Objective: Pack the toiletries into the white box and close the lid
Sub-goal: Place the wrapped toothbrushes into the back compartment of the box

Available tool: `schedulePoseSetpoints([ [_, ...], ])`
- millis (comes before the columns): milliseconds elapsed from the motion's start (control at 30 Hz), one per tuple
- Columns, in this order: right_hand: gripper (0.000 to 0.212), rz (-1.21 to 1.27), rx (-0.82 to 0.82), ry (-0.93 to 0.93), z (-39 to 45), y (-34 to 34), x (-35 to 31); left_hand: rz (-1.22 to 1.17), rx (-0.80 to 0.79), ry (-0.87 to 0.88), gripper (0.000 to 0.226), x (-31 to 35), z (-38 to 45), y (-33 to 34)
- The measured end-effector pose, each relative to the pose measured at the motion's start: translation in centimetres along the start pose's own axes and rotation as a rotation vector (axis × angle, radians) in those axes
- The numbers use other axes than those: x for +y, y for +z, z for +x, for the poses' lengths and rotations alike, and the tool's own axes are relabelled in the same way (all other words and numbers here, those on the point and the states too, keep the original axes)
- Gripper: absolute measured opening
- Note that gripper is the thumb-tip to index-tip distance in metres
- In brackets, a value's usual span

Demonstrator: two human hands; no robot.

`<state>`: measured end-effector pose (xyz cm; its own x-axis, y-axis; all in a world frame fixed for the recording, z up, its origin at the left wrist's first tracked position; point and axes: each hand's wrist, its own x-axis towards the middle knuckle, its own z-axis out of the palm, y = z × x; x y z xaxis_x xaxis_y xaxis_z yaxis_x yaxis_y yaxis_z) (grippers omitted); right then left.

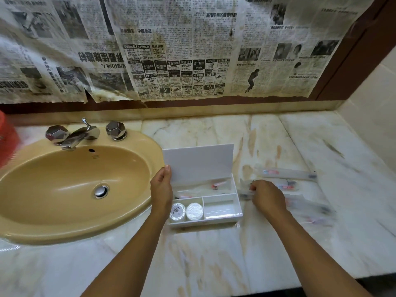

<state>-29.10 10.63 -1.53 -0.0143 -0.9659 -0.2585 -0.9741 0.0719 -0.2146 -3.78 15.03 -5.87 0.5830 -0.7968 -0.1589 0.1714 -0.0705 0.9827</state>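
Observation:
The white box (222,217) stands on the marble counter, just right of the sink, with its lid (199,161) raised upright. My left hand (161,189) grips the lid's left edge. Two round wrapped soaps (186,211) lie in the box's front left compartment, and a clear packet (216,185) lies in the back compartment. The front right compartment is bare. My right hand (265,195) pinches a clear wrapped toothbrush packet (246,195) just right of the box; it is blurred. Several more packets (287,174) lie on the counter to the right.
A tan sink (70,185) with a chrome tap (79,133) fills the left side. Newspaper (171,50) covers the wall behind. Something red (7,140) stands at the far left edge. The marble counter (214,264) reaches to a tiled wall on the right.

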Motion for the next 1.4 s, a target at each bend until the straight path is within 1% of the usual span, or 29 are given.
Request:
schedulePoseSetpoints([
  [167, 0.034, 0.034, 0.046, -0.029, 0.0, -1.7, -0.6, 0.008, -0.006, 0.006, 0.023, 0.0, -0.1, 0.0],
  [267, 0.038, 0.078, 0.135, -0.076, -0.2, -3.5, -1.5, 0.000, -0.004, -0.006, 0.022, 0.2, -0.1, 0.0],
  [400, 0.032, 0.154, 0.216, -0.182, -1.2, -6.2, -3.7, -0.013, -0.002, -0.007, 0.023, 0.5, -0.4, 0.1],
  [467, 0.027, 0.259, 0.248, -0.275, -2.1, -7.2, -5.1, -0.021, -0.004, -0.007, 0.024, 0.6, -0.5, 0.2],
  [567, 0.021, 0.391, 0.261, -0.487, -3.7, -7.4, -8.0, -0.031, -0.006, 0.006, 0.024, 0.5, -0.4, 0.1],
  [633, 0.020, 0.484, 0.246, -0.633, -4.3, -6.4, -10.2, -0.050, -0.003, 0.016, 0.022, 0.8, -0.6, 0.2],
  [700, 0.019, 0.545, 0.195, -0.711, -4.6, -4.9, -11.9, -0.050, 0.015, 0.039, 0.026, 1.1, -0.9, 0.4],
  [767, 0.020, 0.467, 0.121, -0.706, -4.3, -2.9, -12.9, -0.042, 0.023, 0.042, 0.032, 1.3, -0.9, 0.4],
  [900, 0.026, 0.134, 0.004, -0.608, -3.2, 0.2, -13.0, -0.126, 0.007, -0.017, 0.026, 1.0, -0.6, 0.2],
  [1000, 0.026, 0.028, -0.068, -0.610, -3.6, 1.4, -13.5, -0.125, 0.016, -0.010, 0.026, 1.0, -0.6, 0.2],
  [1067, 0.024, 0.011, -0.095, -0.582, -3.8, 2.1, -13.8, -0.112, 0.016, -0.009, 0.026, 1.0, -0.6, 0.2],
  [1200, 0.020, 0.063, -0.126, -0.526, -3.6, 2.4, -13.9, -0.105, 0.023, -0.027, 0.027, 0.9, -0.5, 0.1],
  [1267, 0.020, 0.078, -0.043, -0.575, -3.8, 2.2, -13.6, -0.105, 0.020, -0.029, 0.027, 1.1, -0.7, 0.2],
  [1333, 0.024, 0.096, 0.044, -0.632, -4.3, 2.0, -13.3, -0.097, 0.023, -0.034, 0.027, 1.0, -0.6, 0.3],
  [1367, 0.028, 0.104, 0.037, -0.651, -4.5, 2.0, -13.2, -0.092, 0.025, -0.037, 0.027, 1.0, -0.6, 0.2],
  [1400, 0.032, 0.098, -0.008, -0.662, -4.7, 2.1, -13.2, -0.093, 0.026, -0.042, 0.028, 0.9, -0.5, 0.2],
])
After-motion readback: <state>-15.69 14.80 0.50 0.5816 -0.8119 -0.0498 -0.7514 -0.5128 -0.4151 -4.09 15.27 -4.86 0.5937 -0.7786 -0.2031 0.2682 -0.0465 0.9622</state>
